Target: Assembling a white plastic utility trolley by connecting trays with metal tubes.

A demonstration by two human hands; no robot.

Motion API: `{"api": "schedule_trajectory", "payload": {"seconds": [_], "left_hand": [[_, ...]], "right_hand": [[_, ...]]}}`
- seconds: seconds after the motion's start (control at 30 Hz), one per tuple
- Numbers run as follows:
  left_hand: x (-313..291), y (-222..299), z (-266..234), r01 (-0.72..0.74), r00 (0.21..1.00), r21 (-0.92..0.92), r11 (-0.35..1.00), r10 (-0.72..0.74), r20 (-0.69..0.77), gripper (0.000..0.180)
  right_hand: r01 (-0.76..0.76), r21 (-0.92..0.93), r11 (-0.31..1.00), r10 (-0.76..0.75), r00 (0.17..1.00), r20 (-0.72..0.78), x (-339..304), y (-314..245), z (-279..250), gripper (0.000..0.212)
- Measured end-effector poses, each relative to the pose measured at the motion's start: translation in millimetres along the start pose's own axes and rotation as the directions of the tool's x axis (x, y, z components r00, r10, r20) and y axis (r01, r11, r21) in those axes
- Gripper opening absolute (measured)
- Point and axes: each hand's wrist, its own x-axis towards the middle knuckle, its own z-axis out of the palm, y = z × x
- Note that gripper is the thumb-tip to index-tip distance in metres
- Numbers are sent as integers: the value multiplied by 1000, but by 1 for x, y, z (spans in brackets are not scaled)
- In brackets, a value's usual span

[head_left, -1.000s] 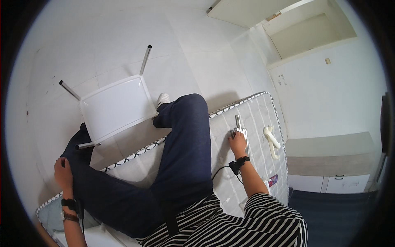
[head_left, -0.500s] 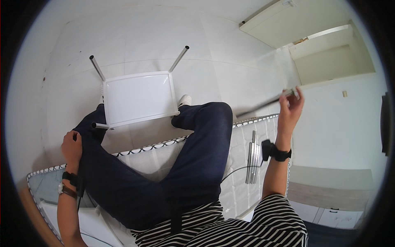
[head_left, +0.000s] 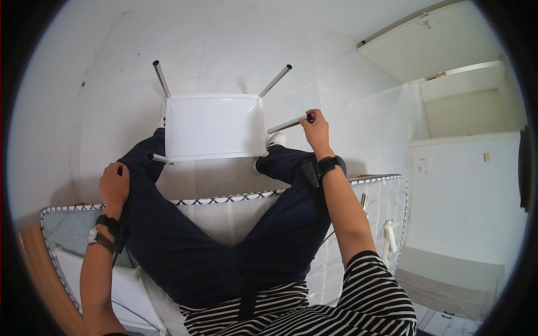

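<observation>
White rectangular rimmed panel with a silver metal tube beside it

The panel lies over the pale tiled floor, beyond the seated person's knees. Silver round metal legs with dark ends jut from three of its corners: both far ones and the near left one.

Just right of the panel, the right hand pinches the tube by its dark end between thumb and fingers. The tube's other end points at the panel's right edge; whether they touch cannot be told.

Left of the panel and nearer the person, the left hand is loosely curled against the dark blue trousers; whether it holds anything cannot be told.

A white shoe shows just beside the panel's right edge. Nearer the person than the panel is a pale quilted mattress with black-and-white patterned edging.
</observation>
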Motion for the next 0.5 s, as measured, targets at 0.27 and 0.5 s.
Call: {"api": "schedule_trajectory", "payload": {"seconds": [0.27,0.5], "left_hand": [[5,-8,7,7,999,23,1000,-8,43,18],[6,-4,6,22,998,38,999,-24,55,19]], "right_hand": [[-121,-74,990,129,985,117,-2,21,12,30],[-164,-76,983,173,976,129,0,38,21,31]]}}
